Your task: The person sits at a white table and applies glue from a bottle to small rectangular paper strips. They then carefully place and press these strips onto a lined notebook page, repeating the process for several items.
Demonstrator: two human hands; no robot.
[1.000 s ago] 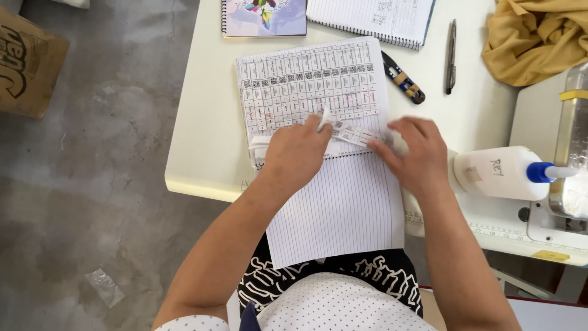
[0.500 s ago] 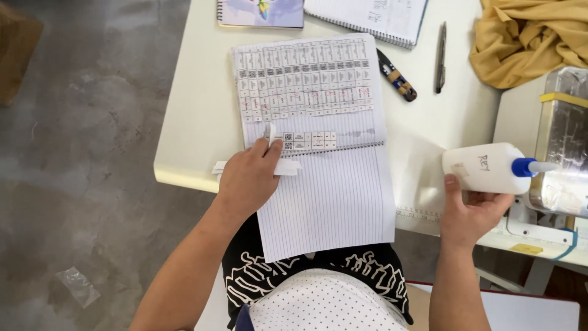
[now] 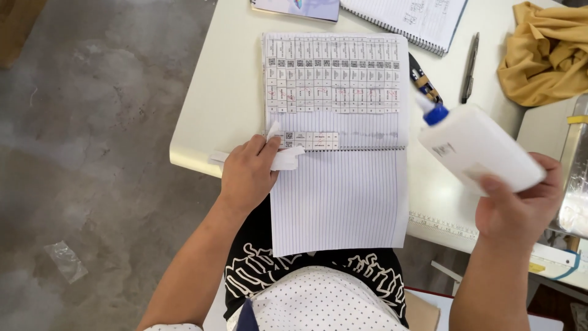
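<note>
Left hand [image 3: 248, 175] pinches paper strip [image 3: 283, 160] at notebook [image 3: 337, 184] left edge. Right hand [image 3: 517, 211] grasps glue bottle [image 3: 481, 147], tip tilted far-left.

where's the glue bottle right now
In the head view the white glue bottle is on the right, held in the right hand, tilted over the table just right of the open notebook.

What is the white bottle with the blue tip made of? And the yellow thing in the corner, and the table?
The white bottle in the right hand looks like soft matte plastic, with a glossier blue plastic tip. The yellow thing seems to be cloth: it is crumpled into folds. The table looks smooth and cream-coloured, maybe laminate or painted board; I cannot tell which.
</note>
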